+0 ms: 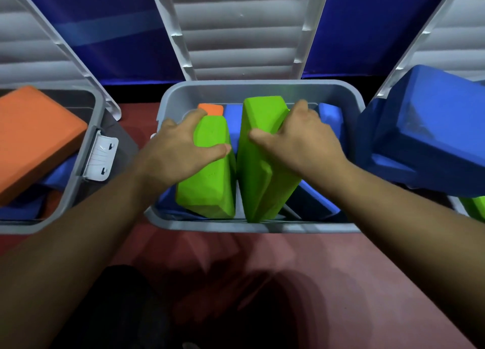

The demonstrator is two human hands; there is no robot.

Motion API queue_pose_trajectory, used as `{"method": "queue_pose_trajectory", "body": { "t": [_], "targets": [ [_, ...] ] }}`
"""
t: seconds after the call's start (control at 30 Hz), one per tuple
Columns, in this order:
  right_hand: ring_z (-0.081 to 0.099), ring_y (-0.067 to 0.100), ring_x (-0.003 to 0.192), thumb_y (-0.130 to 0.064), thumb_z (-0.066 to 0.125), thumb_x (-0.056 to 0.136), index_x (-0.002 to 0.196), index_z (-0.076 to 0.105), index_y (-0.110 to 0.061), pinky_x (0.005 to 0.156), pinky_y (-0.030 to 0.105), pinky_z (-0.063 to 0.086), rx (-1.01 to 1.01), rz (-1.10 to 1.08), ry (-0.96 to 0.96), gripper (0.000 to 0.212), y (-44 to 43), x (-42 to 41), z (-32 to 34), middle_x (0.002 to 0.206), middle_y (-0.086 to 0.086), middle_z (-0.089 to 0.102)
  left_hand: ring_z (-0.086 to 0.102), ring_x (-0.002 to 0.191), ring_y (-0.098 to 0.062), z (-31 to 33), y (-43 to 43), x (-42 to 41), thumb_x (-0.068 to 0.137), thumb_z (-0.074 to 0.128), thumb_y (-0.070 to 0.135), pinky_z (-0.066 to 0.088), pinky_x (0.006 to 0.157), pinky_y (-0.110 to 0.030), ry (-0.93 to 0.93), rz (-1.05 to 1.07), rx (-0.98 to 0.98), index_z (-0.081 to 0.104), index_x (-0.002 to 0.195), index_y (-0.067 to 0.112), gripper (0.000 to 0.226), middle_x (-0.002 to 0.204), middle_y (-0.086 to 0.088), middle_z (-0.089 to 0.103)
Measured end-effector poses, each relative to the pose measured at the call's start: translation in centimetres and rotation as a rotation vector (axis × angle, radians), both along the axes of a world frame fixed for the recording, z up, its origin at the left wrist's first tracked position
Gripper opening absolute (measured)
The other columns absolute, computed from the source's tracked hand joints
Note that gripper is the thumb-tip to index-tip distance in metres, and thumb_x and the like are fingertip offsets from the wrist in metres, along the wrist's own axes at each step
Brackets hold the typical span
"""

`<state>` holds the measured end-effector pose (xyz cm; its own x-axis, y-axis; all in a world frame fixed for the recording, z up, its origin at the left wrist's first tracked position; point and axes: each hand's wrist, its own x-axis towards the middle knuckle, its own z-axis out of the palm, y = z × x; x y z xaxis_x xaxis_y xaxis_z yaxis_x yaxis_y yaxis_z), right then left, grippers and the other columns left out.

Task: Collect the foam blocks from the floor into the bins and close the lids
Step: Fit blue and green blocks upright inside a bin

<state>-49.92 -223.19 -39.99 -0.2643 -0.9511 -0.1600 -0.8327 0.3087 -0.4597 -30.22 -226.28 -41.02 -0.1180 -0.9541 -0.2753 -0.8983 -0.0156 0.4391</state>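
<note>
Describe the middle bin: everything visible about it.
The middle bin is a grey, rounded-cornered plastic tub standing on the red floor, its ribbed white lid raised open behind it. It holds two green blocks on edge, blue blocks and an orange block. The left hand and right hand each grip one green block inside.

At 12 o'clock your bin (262, 86) is pale grey. In it, the left green block (207, 180) and the right green block (259, 165) are bright lime. Behind them you see a small orange block (211, 109) and some blue blocks (330, 117). At 9 o'clock there is a big orange block (34, 136). At 3 o'clock there is a big blue block (433, 128). The lids (241, 33) are white with raised stripes. The latch (101, 157) is white. The floor (288, 257) is dull red, and the wall (105, 20) is deep blue.
</note>
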Motion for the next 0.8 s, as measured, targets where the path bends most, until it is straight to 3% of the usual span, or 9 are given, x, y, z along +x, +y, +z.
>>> {"method": "queue_pose_trajectory", "body": {
  "t": [0.2, 0.4, 0.47, 0.53, 0.6, 0.67, 0.7, 0.73, 0.8],
  "targets": [
    [0.055, 0.038, 0.108, -0.064, 0.058, 0.084, 0.121, 0.039, -0.005, 0.072, 0.035, 0.028, 0.001, 0.178, 0.095, 0.072, 2.0, 3.0, 0.6, 0.124, 0.014, 0.05, 0.05, 0.121, -0.038, -1.3, 1.1, -0.1, 0.074, 0.063, 0.057, 0.037, 0.091, -0.036, 0.036, -0.049, 0.068, 0.027, 0.146, 0.043, 0.082, 0.129, -0.015, 0.04],
    [0.051, 0.035, 0.113, -0.061, 0.055, 0.088, 0.123, 0.037, 0.0, 0.074, 0.036, 0.034, 0.054, 0.232, 0.086, 0.072, 2.4, 2.7, 0.1, 0.124, 0.016, 0.047, 0.048, 0.124, -0.028, -2.4, 0.1, 1.3, 0.088, 0.059, 0.053, 0.03, 0.094, -0.023, 0.091, -0.091, 0.039, 0.026, 0.151, 0.045, 0.071, 0.123, -0.012, 0.045],
    [0.048, 0.035, 0.117, -0.057, 0.056, 0.089, 0.126, 0.033, 0.004, 0.086, 0.039, 0.041, 0.126, 0.196, 0.041, 0.075, 3.2, 2.5, -1.3, 0.126, 0.018, 0.044, 0.053, 0.109, -0.023, -3.1, -0.4, 1.4, 0.097, 0.053, 0.041, 0.032, 0.09, -0.019, 0.126, -0.203, 0.112, 0.021, 0.15, 0.049, 0.063, 0.109, -0.008, 0.046],
    [0.051, 0.038, 0.113, -0.055, 0.059, 0.088, 0.136, 0.024, 0.007, 0.086, 0.039, 0.043, 0.156, 0.145, 0.004, 0.086, 3.7, 1.9, -2.6, 0.128, 0.021, 0.042, 0.06, 0.087, -0.024, -3.5, -0.9, 1.9, 0.101, 0.049, 0.034, 0.048, 0.085, -0.026, 0.259, -0.232, 0.176, 0.022, 0.146, 0.053, 0.056, 0.095, -0.008, 0.054],
    [0.056, 0.04, 0.09, -0.053, 0.06, 0.087, 0.154, -0.001, -0.006, 0.077, 0.04, 0.042, 0.15, 0.16, -0.031, 0.103, 3.7, 1.5, -2.9, 0.13, 0.024, 0.039, 0.065, 0.083, -0.025, -4.4, -1.7, 3.0, 0.101, 0.05, 0.036, 0.054, 0.086, -0.037, 0.324, -0.17, 0.129, 0.033, 0.147, 0.044, 0.05, 0.088, -0.003, 0.063],
    [0.052, 0.039, 0.072, -0.055, 0.055, 0.089, 0.155, -0.014, -0.036, 0.073, 0.041, 0.043, 0.135, 0.25, 0.005, 0.097, 3.4, 1.8, -2.3, 0.136, 0.03, 0.033, 0.063, 0.092, -0.025, -5.7, -2.6, 4.2, 0.095, 0.049, 0.039, 0.047, 0.092, -0.034, 0.233, -0.069, -0.066, 0.05, 0.14, 0.025, 0.047, 0.095, -0.004, 0.067],
    [0.057, 0.041, 0.078, -0.059, 0.05, 0.091, 0.153, -0.011, -0.046, 0.079, 0.043, 0.046, 0.149, 0.277, 0.04, 0.088, 3.1, 2.4, -2.1, 0.144, 0.035, 0.025, 0.062, 0.097, -0.027, -6.5, -2.9, 4.8, 0.093, 0.051, 0.036, 0.043, 0.093, -0.031, 0.171, -0.006, -0.137, 0.054, 0.134, 0.017, 0.046, 0.101, -0.007, 0.065],
    [0.059, 0.046, 0.096, -0.067, 0.043, 0.091, 0.152, -0.009, -0.05, 0.089, 0.047, 0.046, 0.174, 0.284, 0.07, 0.082, 2.7, 3.2, -2.1, 0.152, 0.037, 0.012, 0.059, 0.104, -0.031, -7.3, -3.1, 5.4, 0.092, 0.053, 0.033, 0.041, 0.095, -0.031, 0.112, 0.04, -0.143, 0.055, 0.133, 0.011, 0.046, 0.107, -0.014, 0.064],
    [0.038, 0.053, 0.13, -0.084, 0.032, 0.083, 0.153, -0.011, -0.047, 0.103, 0.058, 0.039, 0.236, 0.259, 0.141, 0.09, 1.9, 5.1, -3.0, 0.156, 0.036, -0.011, 0.054, 0.118, -0.039, -8.7, -2.8, 5.9, 0.091, 0.054, 0.036, 0.039, 0.099, -0.037, -0.028, 0.04, 0.027, 0.047, 0.139, 0.011, 0.055, 0.122, -0.026, 0.057]
  ]
}}
